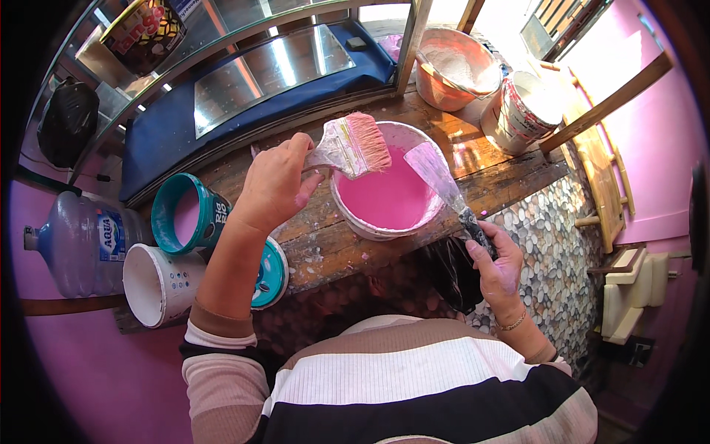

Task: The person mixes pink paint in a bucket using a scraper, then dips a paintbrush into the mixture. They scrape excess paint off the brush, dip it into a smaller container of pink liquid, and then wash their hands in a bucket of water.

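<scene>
My left hand (279, 181) is closed round the handle of a wide paintbrush (357, 146), whose pinkish bristles point right over the left part of a white bucket's rim (336, 201). Bright pink paint (388, 194) fills much of that bucket. With my right hand (497, 268) I grip the dark handle of a putty knife (436, 172). Its broad blade, smeared with pale pink, slants up and left over the bucket's right rim. Pink smudges mark both hands.
Wooden boards (325, 259) carry the bucket. On the left are a teal pail (166, 211) with pink paint, a white pail (148, 285), a teal lid (272, 274) and a water jug (81, 237). An orange bucket (436, 85) and another pail (510, 118) stand behind right.
</scene>
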The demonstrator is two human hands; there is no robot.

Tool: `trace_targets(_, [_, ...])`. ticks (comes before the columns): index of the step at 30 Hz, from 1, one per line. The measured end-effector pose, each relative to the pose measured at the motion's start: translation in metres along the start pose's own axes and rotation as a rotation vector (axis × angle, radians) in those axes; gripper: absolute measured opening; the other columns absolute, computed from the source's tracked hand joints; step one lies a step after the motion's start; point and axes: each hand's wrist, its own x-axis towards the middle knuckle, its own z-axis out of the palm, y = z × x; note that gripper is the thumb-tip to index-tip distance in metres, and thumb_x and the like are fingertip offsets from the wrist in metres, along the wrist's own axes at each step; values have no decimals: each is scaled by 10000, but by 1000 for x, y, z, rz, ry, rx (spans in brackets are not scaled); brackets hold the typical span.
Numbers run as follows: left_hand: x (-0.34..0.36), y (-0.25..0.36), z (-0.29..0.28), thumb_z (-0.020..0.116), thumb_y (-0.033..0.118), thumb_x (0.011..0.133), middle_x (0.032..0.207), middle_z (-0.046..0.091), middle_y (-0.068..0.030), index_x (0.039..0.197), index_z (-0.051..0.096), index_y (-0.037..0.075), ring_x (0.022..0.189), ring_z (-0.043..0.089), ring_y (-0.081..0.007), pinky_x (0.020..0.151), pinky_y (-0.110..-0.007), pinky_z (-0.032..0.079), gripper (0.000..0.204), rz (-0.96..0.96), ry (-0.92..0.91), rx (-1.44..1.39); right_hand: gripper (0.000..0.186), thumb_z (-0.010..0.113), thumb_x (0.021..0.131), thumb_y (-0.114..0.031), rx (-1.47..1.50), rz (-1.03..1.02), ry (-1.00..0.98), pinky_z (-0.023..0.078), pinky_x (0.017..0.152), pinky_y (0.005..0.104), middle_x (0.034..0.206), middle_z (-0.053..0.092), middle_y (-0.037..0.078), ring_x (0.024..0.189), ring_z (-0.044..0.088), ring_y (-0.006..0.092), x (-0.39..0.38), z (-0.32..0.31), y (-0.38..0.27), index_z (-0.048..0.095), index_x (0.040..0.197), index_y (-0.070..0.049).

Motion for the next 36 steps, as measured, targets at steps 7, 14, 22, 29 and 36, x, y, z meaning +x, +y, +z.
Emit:
trace_targets(7, [-1,3,0,732,135,728,937,625,-162,1117,493,29,905,592,-360,803,-420,435,469,-2,-3,71,274,657,857,-81,23,49,-28,440,754,221,925,622,27,820,534,81,-3,-1,-2,612,1107,21])
trace_targets(14, [-4,20,-7,765,154,699,1284,481,-193,1322,404,12,1221,450,-354,1070,-460,301,735,-20,1,164,282,660,853,-87,-12,26,-14,447,761,233,928,631,45,829,548,96,-3,-2,0,612,1110,20])
trace_targets(22, [-17,42,-15,770,125,681,1407,367,-225,1398,336,21,1338,325,-384,1113,-452,258,844,6,235,7,285,658,853,-82,4,-20,-17,458,758,243,939,642,54,826,558,101,-1,1,1,609,1111,28])
trace_targets(29, [-53,55,-38,764,122,691,1406,332,-256,1400,309,6,1321,317,-437,1104,-440,269,851,1,391,-310,278,641,871,-74,-13,-41,-55,449,826,250,992,637,63,904,570,116,1,2,-5,601,1121,42])
trace_targets(36, [-132,58,-57,771,69,684,1376,410,-229,1334,414,-6,1286,414,-338,1035,-408,367,746,-86,558,-363,285,629,887,-75,108,-134,-73,380,570,168,915,602,7,680,469,26,13,3,-22,589,1151,24])
